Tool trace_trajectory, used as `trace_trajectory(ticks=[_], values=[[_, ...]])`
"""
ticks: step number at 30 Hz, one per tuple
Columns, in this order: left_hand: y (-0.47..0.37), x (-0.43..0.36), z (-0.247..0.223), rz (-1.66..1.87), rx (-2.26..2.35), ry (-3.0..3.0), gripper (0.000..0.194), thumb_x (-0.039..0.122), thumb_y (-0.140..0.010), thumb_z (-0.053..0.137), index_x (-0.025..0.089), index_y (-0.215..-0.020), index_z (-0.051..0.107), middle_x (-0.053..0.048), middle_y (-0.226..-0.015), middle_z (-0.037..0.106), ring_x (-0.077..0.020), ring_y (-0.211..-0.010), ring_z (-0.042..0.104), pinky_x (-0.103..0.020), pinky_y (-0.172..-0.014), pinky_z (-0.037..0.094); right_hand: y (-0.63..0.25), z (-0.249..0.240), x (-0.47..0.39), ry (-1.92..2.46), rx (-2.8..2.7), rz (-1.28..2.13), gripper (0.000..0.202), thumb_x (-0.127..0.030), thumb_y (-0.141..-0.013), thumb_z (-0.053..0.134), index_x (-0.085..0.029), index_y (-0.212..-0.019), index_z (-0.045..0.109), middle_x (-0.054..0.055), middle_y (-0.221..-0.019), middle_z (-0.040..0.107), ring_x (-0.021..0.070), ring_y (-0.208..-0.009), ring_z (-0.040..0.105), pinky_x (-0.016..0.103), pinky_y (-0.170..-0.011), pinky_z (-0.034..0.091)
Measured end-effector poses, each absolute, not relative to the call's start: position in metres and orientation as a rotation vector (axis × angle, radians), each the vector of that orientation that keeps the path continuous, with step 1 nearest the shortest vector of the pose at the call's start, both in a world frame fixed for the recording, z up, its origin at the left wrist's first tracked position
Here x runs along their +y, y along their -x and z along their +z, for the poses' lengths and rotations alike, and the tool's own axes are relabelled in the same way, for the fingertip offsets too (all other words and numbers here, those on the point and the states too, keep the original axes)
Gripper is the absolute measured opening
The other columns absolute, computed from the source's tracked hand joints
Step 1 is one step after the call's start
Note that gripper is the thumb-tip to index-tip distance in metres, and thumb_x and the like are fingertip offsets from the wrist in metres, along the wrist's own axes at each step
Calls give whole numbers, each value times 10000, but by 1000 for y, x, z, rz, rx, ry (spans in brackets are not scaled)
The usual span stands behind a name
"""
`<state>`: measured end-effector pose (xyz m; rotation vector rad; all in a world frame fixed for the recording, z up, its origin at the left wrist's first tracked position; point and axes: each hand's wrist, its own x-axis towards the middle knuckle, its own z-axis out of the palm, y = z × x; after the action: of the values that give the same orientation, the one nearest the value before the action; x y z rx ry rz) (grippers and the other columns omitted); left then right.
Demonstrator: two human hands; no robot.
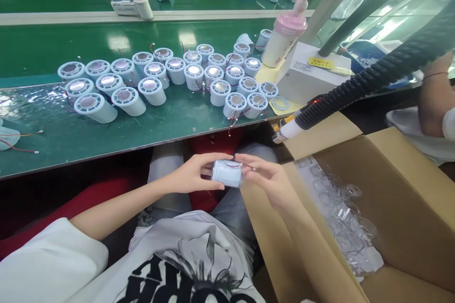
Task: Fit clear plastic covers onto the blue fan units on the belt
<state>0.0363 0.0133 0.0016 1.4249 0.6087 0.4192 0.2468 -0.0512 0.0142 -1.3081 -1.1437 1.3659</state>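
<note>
A light blue cylinder (226, 173) lies on its side above my lap, between my two hands. My left hand (199, 173) wraps its left end, thumb below and fingers above. At the right end, my right hand (265, 176) grips the cylinder with its fingertips, beside a thin dark red wire with a small white plug. Several similar cylinders (95, 107) stand on the green table (142, 128) in front of me, with round silver centres on top and red and black wires. A flat light blue ring (280, 103) lies on yellow paper at their right.
An open cardboard box (405, 199) holding clear plastic pieces (350, 218) is at my right. Above it hangs a black ribbed hose (355, 83). A pink-topped bottle (284, 33) stands by a white box-like base (309, 73). Other people's hands show across the table.
</note>
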Motion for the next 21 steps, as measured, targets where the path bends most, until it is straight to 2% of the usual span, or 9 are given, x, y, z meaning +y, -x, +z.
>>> trace_trajectory(ticks=[3, 7, 12, 16, 21], values=[[-35, 12, 3, 445, 659, -1248, 633, 233, -694, 757, 183, -1274, 508, -127, -1260, 592, -217, -1042, 626, -368, -897, 519, -250, 12, -56, 1241, -1562, 1109, 338, -248, -673, 790, -253, -1001, 704, 82, -1296, 597, 273, -1196, 553, 425, -977, 480], [-31, 13, 7, 369, 643, -1278, 673, 281, -716, 745, 200, -1324, 470, -127, -1224, 607, -218, -969, 643, -339, -791, 547, -252, 9, -62, 1244, -1784, 873, 395, -248, -723, 760, -235, -1100, 643, 99, -1287, 605, 266, -1183, 571, 404, -994, 484], [-26, 12, 16, 396, 578, -1555, 744, 283, -674, 783, 246, -1348, 470, -121, -1323, 553, -252, -1104, 598, -358, -887, 524, -253, 13, -66, 1269, -1707, 1023, 487, -309, -725, 761, -225, -1173, 589, 98, -1212, 650, 272, -1129, 607, 403, -947, 527], [-24, 11, 19, 448, 517, -1648, 728, 280, -680, 780, 261, -1343, 481, -116, -1339, 545, -260, -1168, 567, -359, -917, 513, -250, 18, -68, 1225, -1573, 1188, 451, -290, -718, 771, -252, -1128, 585, 51, -1134, 674, 230, -1062, 640, 360, -934, 534], [-23, 11, 20, 476, 471, -1766, 759, 276, -664, 795, 269, -1351, 475, -113, -1331, 554, -254, -1186, 553, -334, -928, 497, -246, 22, -70, 1199, -1370, 1385, 393, -282, -722, 768, -264, -1065, 577, 24, -1059, 678, 182, -966, 661, 302, -837, 562]])
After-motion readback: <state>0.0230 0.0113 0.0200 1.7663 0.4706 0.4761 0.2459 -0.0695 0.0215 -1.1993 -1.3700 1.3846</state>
